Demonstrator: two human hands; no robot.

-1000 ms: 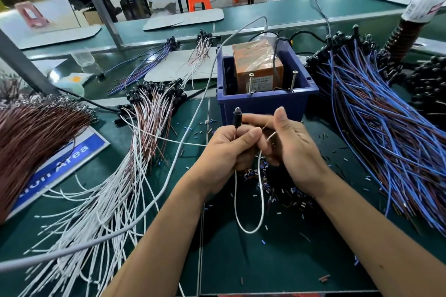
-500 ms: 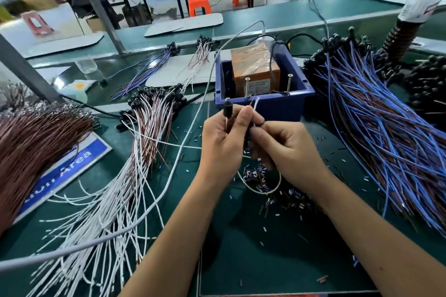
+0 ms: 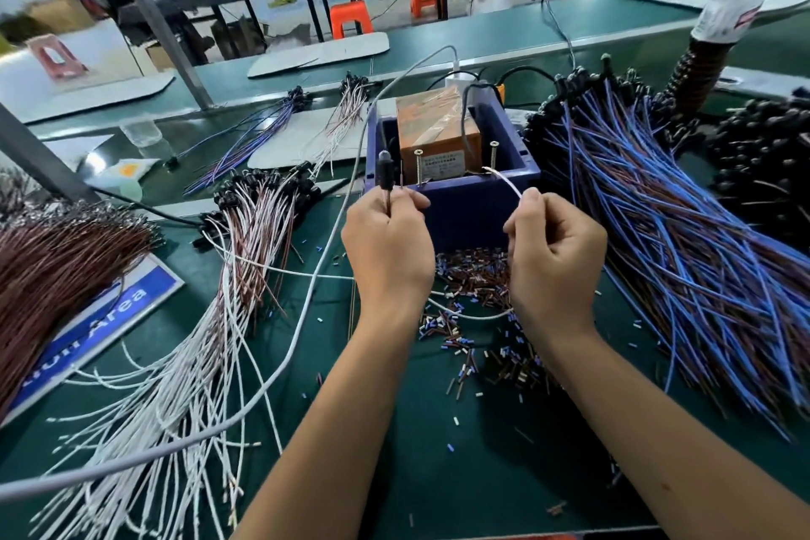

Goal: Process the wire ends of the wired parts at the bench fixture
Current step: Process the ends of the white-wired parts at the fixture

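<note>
My left hand (image 3: 388, 241) grips a wired part just below its small black head (image 3: 385, 171), held upright in front of the blue fixture box (image 3: 464, 206). A thin brown wire end sticks up beside that head. My right hand (image 3: 554, 250) pinches the part's white wire (image 3: 504, 182), whose end points up-left toward the right screw post (image 3: 494, 156) on the box. The left screw post (image 3: 418, 164) stands by an orange-brown taped block (image 3: 434, 127) inside the box. The white wire's slack loops low between my wrists.
A pile of cut insulation bits (image 3: 473, 276) lies under my hands. White and brown wired parts (image 3: 245, 232) spread at the left, brown wires (image 3: 52, 263) at far left, blue ones (image 3: 683, 241) at right. A grey cable (image 3: 315, 267) crosses the green mat.
My hands have risen to the blue box and moved apart. The right hand has slid along the white wire to its end, which now points at the right post.
</note>
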